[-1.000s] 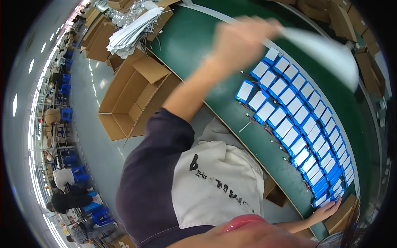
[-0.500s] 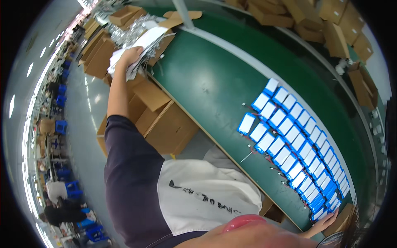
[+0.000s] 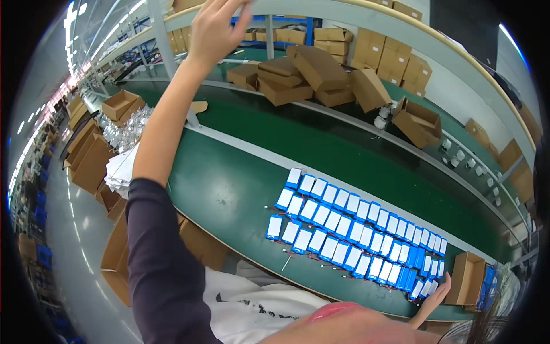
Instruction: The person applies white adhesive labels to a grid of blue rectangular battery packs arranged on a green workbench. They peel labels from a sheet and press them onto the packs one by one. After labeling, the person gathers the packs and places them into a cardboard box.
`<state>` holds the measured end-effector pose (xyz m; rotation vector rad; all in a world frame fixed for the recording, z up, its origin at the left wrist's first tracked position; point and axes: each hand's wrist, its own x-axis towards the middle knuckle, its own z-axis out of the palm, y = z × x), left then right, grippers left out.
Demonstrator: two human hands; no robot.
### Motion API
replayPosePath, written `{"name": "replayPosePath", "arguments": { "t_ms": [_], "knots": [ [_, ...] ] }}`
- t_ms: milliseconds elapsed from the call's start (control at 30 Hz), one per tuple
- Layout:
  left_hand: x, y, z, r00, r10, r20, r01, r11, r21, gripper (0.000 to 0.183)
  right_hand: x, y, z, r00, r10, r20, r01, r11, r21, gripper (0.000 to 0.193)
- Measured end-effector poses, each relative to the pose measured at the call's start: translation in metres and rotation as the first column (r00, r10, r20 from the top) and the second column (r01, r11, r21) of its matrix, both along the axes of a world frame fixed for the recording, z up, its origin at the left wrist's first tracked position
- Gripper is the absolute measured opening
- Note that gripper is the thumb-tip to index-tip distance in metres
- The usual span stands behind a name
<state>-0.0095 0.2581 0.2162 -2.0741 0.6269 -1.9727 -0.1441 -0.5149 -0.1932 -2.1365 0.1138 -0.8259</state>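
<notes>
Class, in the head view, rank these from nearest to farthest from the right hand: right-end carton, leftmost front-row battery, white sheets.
From the right hand:
1. Carton: just to its right.
2. Battery: left, across the table.
3. White sheets: far left.

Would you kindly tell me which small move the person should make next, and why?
I would probably lower the left hand toward the bare blue packs near the right end: it is raised well away from them, they show none of the white tops seen on the neighbouring packs, and the right hand is close to that end.
</notes>
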Motion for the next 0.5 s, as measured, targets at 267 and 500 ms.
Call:
{"name": "replayPosePath", "arguments": {
  "t_ms": [267, 500],
  "knots": [
    [0.180, 0.062, 0.087, 0.632, -0.002, -0.775, -0.075, 0.995, -0.064, 0.050, 0.019, 0.055, 0.031, 0.984, 0.052, -0.173, -0.101, 0.951, -0.292, 0.049],
    [0.216, 0.129, 0.061, 0.748, -0.021, -0.664, -0.078, 0.990, -0.119, 0.062, -0.004, 0.039, 0.095, 0.980, 0.011, -0.201, -0.075, 0.945, -0.318, 0.041]
  ]
}}
